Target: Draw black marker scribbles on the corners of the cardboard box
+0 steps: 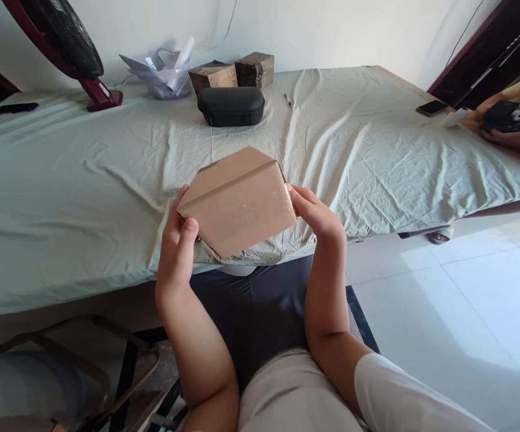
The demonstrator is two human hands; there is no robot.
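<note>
Between my hands is a brown cardboard box [246,207], tilted, over the near edge of the cloth-covered table. My left hand [179,246] grips its left end, with the thumb on the near side and the other fingers partly hidden behind. At the right end my right hand [311,207] holds the box, its fingertips pressed against the side and partly out of sight. A black zip case [231,107] lies on the table beyond the box.
Behind the case stand two taped cardboard boxes [255,69] and a clear plastic basket [165,75] with papers. A dark red fan [100,93] is at the left. A phone [431,108] lies at the right, near another person's hand [507,135] holding a black device.
</note>
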